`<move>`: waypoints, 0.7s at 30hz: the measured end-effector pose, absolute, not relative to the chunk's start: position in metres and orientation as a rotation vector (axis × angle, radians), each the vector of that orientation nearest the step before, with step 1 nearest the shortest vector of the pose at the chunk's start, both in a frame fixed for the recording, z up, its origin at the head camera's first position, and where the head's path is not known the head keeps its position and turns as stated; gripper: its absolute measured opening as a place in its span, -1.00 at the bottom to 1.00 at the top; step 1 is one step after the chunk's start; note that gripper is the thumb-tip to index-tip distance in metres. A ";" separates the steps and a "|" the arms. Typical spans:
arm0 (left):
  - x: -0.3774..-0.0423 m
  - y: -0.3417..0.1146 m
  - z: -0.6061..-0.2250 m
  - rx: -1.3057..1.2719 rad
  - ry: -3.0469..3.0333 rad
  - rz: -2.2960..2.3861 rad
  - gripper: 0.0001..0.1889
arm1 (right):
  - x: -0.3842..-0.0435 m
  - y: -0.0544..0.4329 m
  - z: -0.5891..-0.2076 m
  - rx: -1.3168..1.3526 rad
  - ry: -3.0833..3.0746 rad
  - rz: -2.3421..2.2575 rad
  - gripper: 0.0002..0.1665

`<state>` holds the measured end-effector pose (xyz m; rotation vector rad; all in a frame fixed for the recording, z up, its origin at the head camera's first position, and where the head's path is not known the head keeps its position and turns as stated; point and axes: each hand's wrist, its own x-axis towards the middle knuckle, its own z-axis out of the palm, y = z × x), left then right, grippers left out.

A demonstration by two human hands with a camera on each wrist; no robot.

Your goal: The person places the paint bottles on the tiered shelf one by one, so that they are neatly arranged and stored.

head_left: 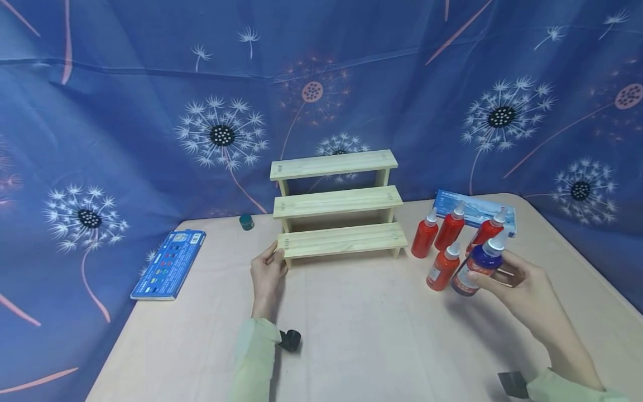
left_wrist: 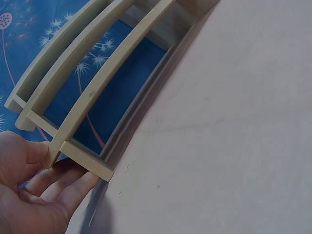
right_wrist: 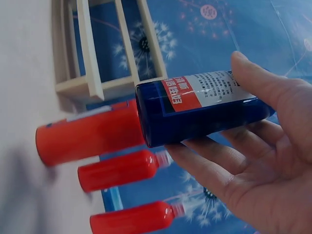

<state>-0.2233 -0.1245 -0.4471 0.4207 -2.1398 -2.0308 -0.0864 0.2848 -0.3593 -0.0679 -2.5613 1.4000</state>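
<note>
A person's left hand [head_left: 268,273] pinches at seven o'clock in the head view, left forearm [head_left: 263,307] pointing toward twelve in its pale green sleeve [head_left: 253,357]; the right hand [head_left: 522,287] grips at four o'clock, right forearm [head_left: 567,346] slanting toward eleven.

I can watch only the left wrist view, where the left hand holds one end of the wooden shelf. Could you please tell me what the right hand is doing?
Observer: The right hand is holding a blue bottle.

Operator: Thank you. Are there any other bottles close to it?

Observer: Yes, the head view shows four red bottles grouped beside it, to the right of the wooden shelf.

Operator: I understand. And is there something at the left side of the table?

Observer: Yes, a flat blue box lies there.
</note>
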 end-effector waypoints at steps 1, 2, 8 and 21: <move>-0.223 -0.125 -0.447 0.420 -2.138 -2.032 -0.58 | -0.086 0.283 -0.358 -0.060 -2.556 1.410 -0.34; -0.223 -0.125 -0.447 0.423 -2.139 -2.030 -0.58 | -0.086 0.281 -0.357 -0.053 -2.552 1.422 -0.35; -0.223 -0.125 -0.446 0.436 -2.150 -2.020 -0.59 | -0.089 0.267 -0.353 -0.049 -2.574 1.413 -0.29; -0.224 -0.125 -0.447 0.451 -2.131 -2.043 -0.60 | -0.098 0.232 -0.348 0.030 -2.561 1.397 -0.34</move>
